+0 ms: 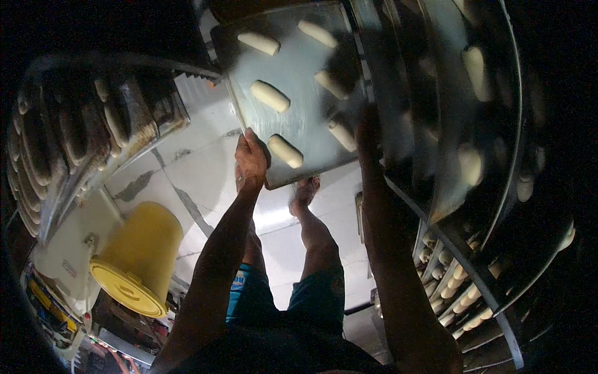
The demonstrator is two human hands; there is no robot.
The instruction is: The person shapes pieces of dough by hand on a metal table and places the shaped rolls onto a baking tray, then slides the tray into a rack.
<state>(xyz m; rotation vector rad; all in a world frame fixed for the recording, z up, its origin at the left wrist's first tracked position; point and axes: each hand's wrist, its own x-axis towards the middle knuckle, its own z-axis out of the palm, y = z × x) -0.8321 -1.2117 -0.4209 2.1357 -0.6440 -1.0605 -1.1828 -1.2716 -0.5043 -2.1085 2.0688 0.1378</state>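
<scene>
A flat metal baking tray (293, 118) is held out in front of me above the floor, with several pale, elongated dough rolls (270, 96) spaced in two rows on it. My left hand (250, 159) grips its left edge close to the near corner, thumb along the rim. At the opposite edge is my right hand (369, 128), in deep shadow; it appears to hold the tray there, though its fingers hardly show. The nearest roll on the left (285, 151) lies just beside my left hand.
To the right stands a dark rack (461, 255) with trays of more dough rolls (470, 165), close by my right arm. Another rack of loaded trays (93, 124) is at the left. Below it, a yellow lidded bucket (146, 249) stands on the pale tiled floor (199, 149).
</scene>
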